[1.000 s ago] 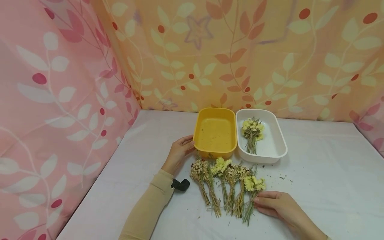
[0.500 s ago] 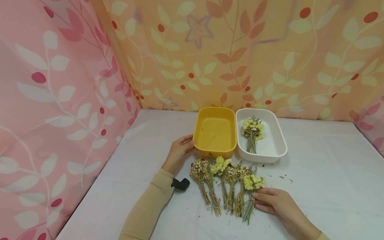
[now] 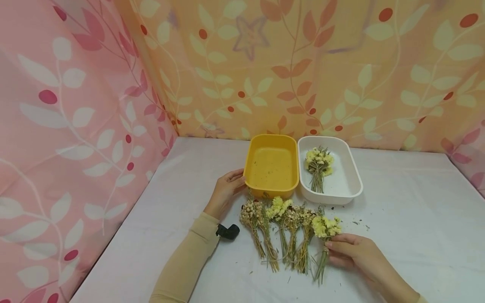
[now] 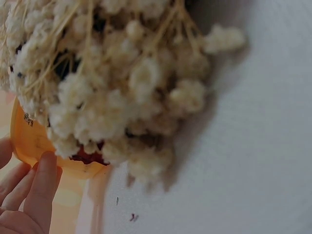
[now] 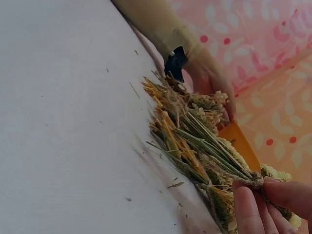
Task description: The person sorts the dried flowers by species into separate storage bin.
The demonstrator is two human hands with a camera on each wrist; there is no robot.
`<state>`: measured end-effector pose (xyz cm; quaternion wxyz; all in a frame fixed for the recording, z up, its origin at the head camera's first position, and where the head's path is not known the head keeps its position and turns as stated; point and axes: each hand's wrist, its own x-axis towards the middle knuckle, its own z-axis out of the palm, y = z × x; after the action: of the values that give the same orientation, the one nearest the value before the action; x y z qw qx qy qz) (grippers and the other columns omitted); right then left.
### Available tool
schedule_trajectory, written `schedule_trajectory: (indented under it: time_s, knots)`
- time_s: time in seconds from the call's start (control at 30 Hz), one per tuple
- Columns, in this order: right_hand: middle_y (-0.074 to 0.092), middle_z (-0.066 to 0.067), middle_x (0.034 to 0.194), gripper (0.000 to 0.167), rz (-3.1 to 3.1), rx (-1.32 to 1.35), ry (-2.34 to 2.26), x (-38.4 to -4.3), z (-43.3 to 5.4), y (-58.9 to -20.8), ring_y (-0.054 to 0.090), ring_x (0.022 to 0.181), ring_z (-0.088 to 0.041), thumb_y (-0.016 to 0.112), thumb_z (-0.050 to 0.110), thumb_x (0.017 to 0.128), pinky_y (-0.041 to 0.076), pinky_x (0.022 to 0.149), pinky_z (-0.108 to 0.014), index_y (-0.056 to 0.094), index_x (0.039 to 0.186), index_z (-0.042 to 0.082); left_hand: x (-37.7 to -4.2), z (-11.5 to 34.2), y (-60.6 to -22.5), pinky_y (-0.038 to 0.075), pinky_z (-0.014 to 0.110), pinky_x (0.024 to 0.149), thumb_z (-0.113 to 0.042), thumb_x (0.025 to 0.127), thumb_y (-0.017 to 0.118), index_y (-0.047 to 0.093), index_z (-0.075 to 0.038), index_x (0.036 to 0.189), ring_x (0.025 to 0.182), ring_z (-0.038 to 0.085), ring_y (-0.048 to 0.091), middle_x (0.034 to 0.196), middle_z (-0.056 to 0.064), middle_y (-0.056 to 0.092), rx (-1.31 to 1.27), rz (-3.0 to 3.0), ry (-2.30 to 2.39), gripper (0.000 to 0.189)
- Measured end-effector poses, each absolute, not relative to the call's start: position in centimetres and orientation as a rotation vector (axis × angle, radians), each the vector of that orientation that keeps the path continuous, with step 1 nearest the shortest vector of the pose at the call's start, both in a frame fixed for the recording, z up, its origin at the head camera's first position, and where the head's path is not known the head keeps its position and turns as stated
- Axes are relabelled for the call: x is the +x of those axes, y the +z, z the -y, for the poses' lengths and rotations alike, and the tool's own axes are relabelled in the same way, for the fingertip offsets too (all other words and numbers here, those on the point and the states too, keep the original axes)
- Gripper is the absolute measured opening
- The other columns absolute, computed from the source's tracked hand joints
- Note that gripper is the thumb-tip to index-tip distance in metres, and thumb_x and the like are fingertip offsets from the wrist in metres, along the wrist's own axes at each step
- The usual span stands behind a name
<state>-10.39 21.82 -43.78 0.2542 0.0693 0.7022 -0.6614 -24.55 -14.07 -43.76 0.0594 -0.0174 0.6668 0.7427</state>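
My right hand point(image 3: 360, 252) pinches a yellow bunch of dried flowers point(image 3: 326, 227) at its twine tie, between thumb and fingers; its stems point toward me. In the right wrist view the tied stems point(image 5: 219, 146) fan out over the other bunches. My left hand point(image 3: 226, 189) rests its fingertips against the left wall of the yellow tub point(image 3: 270, 194). In the left wrist view, its straight fingers point(image 4: 41, 190) touch the tub wall, partly behind blurred pale flower heads point(image 4: 112, 107). Several tied bunches point(image 3: 291, 240), pale or yellow, lie in a row before the tub.
A white tub point(image 3: 350, 194) stands against the yellow tub's right side, with yellow dried flowers point(image 3: 319, 164) inside. Small plant crumbs are scattered on the white tablecloth point(image 3: 409, 210). A patterned fabric wall point(image 3: 212, 84) rises behind the tubs, and a pink one point(image 3: 75, 147) at left.
The yellow bunch in my right hand has shifted a little to the right, apart from the row's end. My left hand has stayed at the yellow tub.
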Motion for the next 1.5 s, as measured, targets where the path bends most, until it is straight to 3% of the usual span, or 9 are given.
schedule_trajectory:
  time_s: [0.27, 0.47, 0.67, 0.77, 0.9, 1.0, 1.17, 1.3, 1.5]
  knots:
    - [0.075, 0.007, 0.100, 0.031, -1.979, 0.154, -1.812, -11.5, -22.2, -41.9, 0.073, 0.089, -0.011, 0.066, 0.015, 0.096, 0.062, 0.085, -0.027, 0.064, 0.119, -0.006, -24.7, 14.2, -43.8, 0.056, 0.035, 0.102, -0.008, 0.099, 0.061, 0.049, 0.003, 0.144, 0.131, 0.038, 0.055, 0.146, 0.023, 0.052, -0.036, -2.003, 2.261, 0.047]
    - [0.072, 0.014, 0.101, 0.055, -2.035, 0.153, -1.831, -13.1, -23.5, -40.6, 0.071, 0.093, -0.004, 0.064, 0.017, 0.098, 0.062, 0.087, -0.027, 0.043, 0.138, -0.013, -24.5, 14.1, -43.8, 0.057, 0.034, 0.101, -0.008, 0.099, 0.060, 0.049, 0.003, 0.143, 0.130, 0.038, 0.056, 0.145, 0.024, 0.053, -0.043, -2.006, 2.256, 0.047]
    - [0.070, 0.017, 0.097, 0.066, -2.074, 0.103, -1.878, -15.2, -24.7, -39.4, 0.071, 0.090, -0.002, 0.064, 0.016, 0.098, 0.062, 0.085, -0.026, 0.030, 0.145, -0.016, -24.6, 14.1, -43.8, 0.056, 0.035, 0.101, -0.008, 0.099, 0.061, 0.050, 0.002, 0.143, 0.129, 0.038, 0.057, 0.144, 0.023, 0.053, -0.042, -2.005, 2.257, 0.046]
    - [0.072, 0.016, 0.097, 0.048, -2.050, 0.089, -1.922, -16.3, -25.2, -38.8, 0.072, 0.089, -0.003, 0.065, 0.016, 0.097, 0.062, 0.083, -0.025, 0.048, 0.138, -0.004, -24.6, 14.1, -43.8, 0.056, 0.036, 0.102, -0.008, 0.099, 0.061, 0.051, 0.001, 0.142, 0.130, 0.037, 0.057, 0.144, 0.022, 0.054, -0.051, -2.008, 2.249, 0.046]
    - [0.074, 0.014, 0.096, 0.013, -1.988, 0.074, -2.014, -17.8, -25.7, -38.1, 0.073, 0.088, -0.004, 0.067, 0.014, 0.096, 0.063, 0.081, -0.024, 0.067, 0.106, 0.023, -24.6, 14.1, -43.8, 0.055, 0.038, 0.104, -0.009, 0.099, 0.061, 0.051, 0.002, 0.142, 0.129, 0.037, 0.057, 0.144, 0.022, 0.054, -0.056, -2.018, 2.248, 0.045]
    - [0.075, 0.013, 0.095, 0.017, -1.958, 0.054, -2.057, -18.8, -26.0, -37.5, 0.073, 0.087, -0.004, 0.068, 0.014, 0.095, 0.063, 0.080, -0.023, 0.070, 0.095, 0.031, -24.5, 14.1, -43.9, 0.055, 0.039, 0.104, -0.008, 0.099, 0.060, 0.051, 0.002, 0.142, 0.129, 0.037, 0.057, 0.144, 0.023, 0.054, -0.051, -2.025, 2.246, 0.045]
    - [0.076, 0.011, 0.092, 0.018, -1.943, 0.025, -2.084, -20.2, -26.2, -36.9, 0.074, 0.085, -0.004, 0.067, 0.013, 0.095, 0.063, 0.079, -0.022, 0.072, 0.091, 0.030, -24.4, 14.1, -44.0, 0.055, 0.039, 0.103, -0.008, 0.099, 0.060, 0.051, 0.001, 0.142, 0.129, 0.038, 0.057, 0.144, 0.023, 0.054, -0.045, -2.038, 2.234, 0.045]
    - [0.076, 0.010, 0.091, 0.014, -1.951, 0.016, -2.079, -21.2, -26.2, -36.7, 0.074, 0.084, -0.004, 0.067, 0.011, 0.095, 0.062, 0.079, -0.022, 0.068, 0.109, 0.013, -24.4, 14.1, -44.0, 0.055, 0.039, 0.103, -0.009, 0.099, 0.061, 0.052, 0.001, 0.142, 0.129, 0.038, 0.057, 0.143, 0.022, 0.055, -0.046, -2.026, 2.243, 0.045]
    - [0.075, 0.013, 0.090, 0.064, -1.968, 0.049, -2.037, -22.8, -25.8, -36.4, 0.073, 0.084, -0.003, 0.067, 0.009, 0.095, 0.062, 0.080, -0.021, 0.033, 0.146, -0.009, -24.5, 14.1, -44.0, 0.055, 0.040, 0.103, -0.008, 0.099, 0.060, 0.052, 0.001, 0.141, 0.128, 0.038, 0.057, 0.143, 0.023, 0.055, -0.039, -2.032, 2.244, 0.044]
